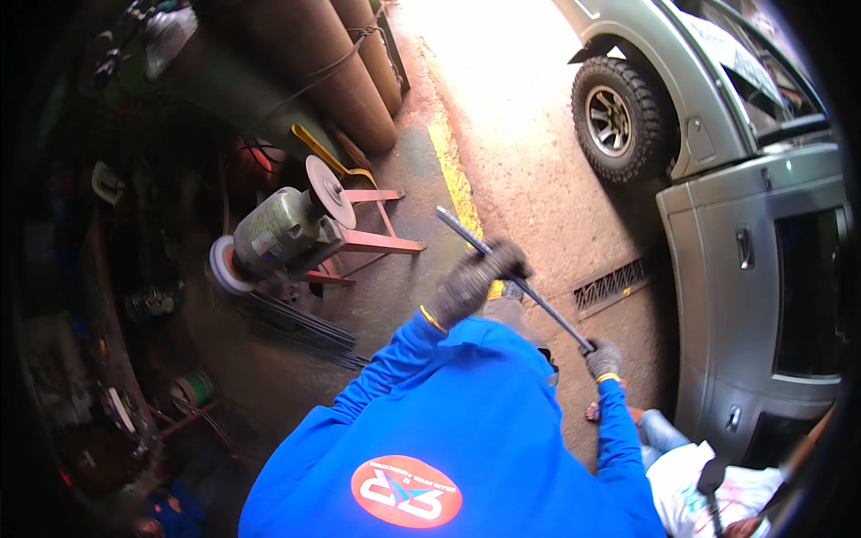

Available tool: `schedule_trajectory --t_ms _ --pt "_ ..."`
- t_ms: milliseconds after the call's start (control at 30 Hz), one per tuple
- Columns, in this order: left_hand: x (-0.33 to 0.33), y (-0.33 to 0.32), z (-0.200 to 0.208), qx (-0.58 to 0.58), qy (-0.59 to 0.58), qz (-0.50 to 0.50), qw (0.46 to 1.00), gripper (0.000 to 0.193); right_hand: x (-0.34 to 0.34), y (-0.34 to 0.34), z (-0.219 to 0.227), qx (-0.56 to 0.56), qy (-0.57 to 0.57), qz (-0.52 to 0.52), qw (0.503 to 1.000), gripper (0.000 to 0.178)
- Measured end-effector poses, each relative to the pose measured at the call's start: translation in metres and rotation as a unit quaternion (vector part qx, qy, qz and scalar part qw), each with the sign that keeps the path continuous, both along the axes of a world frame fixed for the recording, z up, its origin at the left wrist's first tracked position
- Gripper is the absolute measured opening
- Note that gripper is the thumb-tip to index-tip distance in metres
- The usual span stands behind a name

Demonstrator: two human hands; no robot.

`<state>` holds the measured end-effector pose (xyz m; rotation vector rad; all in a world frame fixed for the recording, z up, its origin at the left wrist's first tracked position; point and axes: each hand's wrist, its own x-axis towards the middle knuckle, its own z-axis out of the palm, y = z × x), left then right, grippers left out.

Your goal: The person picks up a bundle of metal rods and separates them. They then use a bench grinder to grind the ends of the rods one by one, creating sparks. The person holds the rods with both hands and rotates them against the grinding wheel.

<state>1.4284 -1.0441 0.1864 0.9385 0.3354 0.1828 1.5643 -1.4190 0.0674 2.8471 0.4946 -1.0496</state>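
Gripping a dark steel rod [516, 282] in both gloved hands, a person in a blue sweatshirt [448, 430] stands over the concrete floor [529, 170]. The left hand [475, 280] is clenched around the rod near its middle; the right hand [604, 360] is closed on its lower end. The rod slants up to the left, above a yellow floor line [453, 175]. Left of it sits a bench grinder [282, 229] on a red stand [372, 238]. To the right stands a grey car [744, 224], with its front wheel [617, 117] farther off.
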Motion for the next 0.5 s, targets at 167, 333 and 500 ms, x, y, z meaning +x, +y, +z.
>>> schedule_trajectory --t_ms 167,333,500 --pt "0.015 -0.046 0.049 0.166 0.031 -0.032 0.985 0.028 0.011 0.007 -0.020 -0.017 0.034 0.022 0.999 0.026" --pt "0.034 -0.054 0.064 0.367 0.049 -0.056 0.927 0.021 0.038 0.015 -0.025 0.001 0.071 0.037 0.997 0.028" --pt "0.047 -0.064 0.057 0.405 0.062 -0.005 0.912 0.020 0.065 0.025 -0.028 0.002 0.088 0.063 0.994 0.029"
